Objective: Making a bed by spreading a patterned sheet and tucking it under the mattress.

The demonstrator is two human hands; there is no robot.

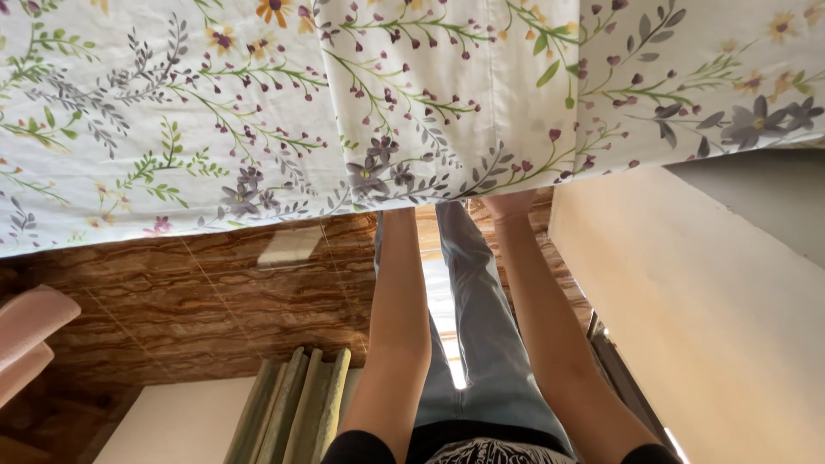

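A white bedsheet (258, 112) printed with purple, green and orange flowers fills the top of the view, with a folded flap (430, 94) hanging at its middle. Both my bare forearms reach up to the sheet's lower edge. My left hand (399, 215) goes under the edge at the wrist and is hidden by the cloth. Of my right hand (509, 206) only the heel shows, pressed against the hem with its fingers tucked behind the fabric. My legs in light blue jeans (481, 326) show between the arms.
A brown marble-patterned tiled floor (198, 301) lies below the sheet. Green pleated curtains (292, 412) hang at the bottom centre, a pink padded thing (26, 331) sits at the left edge, and a cream wall (713, 335) stands on the right.
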